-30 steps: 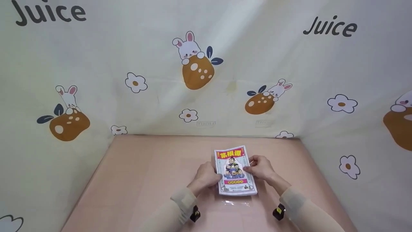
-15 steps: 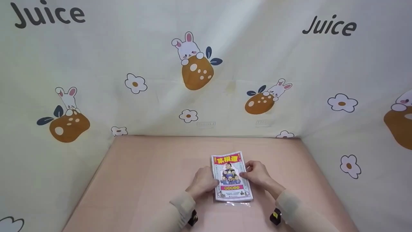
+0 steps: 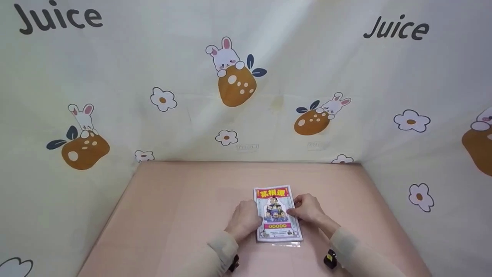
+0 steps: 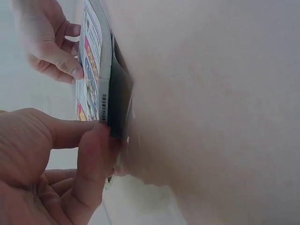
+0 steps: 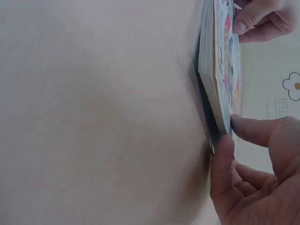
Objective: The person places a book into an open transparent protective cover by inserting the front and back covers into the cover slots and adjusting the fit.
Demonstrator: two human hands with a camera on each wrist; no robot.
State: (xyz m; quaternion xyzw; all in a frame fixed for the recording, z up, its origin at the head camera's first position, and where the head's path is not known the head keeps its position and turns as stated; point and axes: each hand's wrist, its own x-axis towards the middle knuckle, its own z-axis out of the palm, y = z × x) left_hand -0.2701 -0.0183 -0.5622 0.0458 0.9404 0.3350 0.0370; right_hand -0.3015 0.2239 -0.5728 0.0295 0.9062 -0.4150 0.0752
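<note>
Book [image 3: 275, 216], one, illustrated cover up: right of the middle of the worktop [image 3: 180, 207], long axis running from the back edge toward the front, far end leaning slightly left. Left hand [image 3: 243, 220]: at the book's left long side, pinching it, thumb to finger. Right hand [image 3: 308, 209]: at the right long side, likewise pinching. Neither nearer; both touch. Clear film [image 3: 287, 244]: protruding from beneath the near short end.

Up high, the head view faces forward and down from well back, taking in desk [image 3: 184, 207] and backdrop [image 3: 184, 61]; down low and close, tipped sideways, the wrist views peer in from opposite sides, sharing the book [image 3: 276, 215], left grip [image 3: 245, 218] and right grip [image 3: 308, 208]!
</note>
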